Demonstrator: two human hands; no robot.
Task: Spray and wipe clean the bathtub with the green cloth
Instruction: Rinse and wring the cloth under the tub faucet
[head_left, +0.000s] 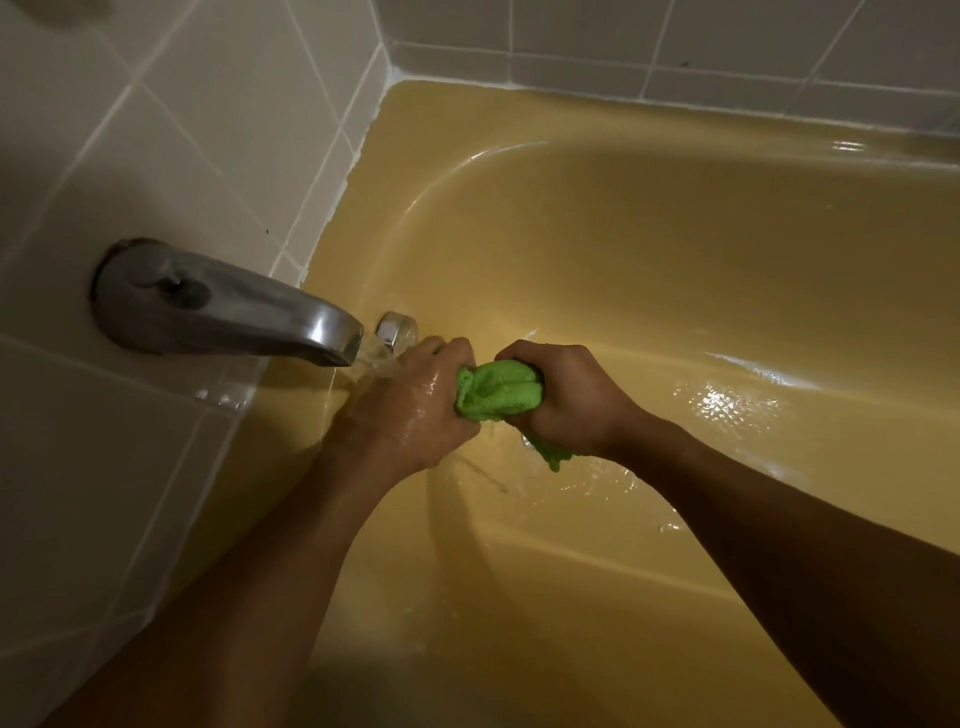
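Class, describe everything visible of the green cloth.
The green cloth is bright lime with a nubby, towel-like weave. Bunched into a roll, it is gripped by the left hand at one end and the right hand at the other, a tail hanging below. It is held over the wet bathtub, near the running spout.

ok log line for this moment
left hand + right hand grip green cloth | tap running onto left hand | tub wet

Dim warm light, glare on the wet bathtub (727, 400), edges dark and curved.
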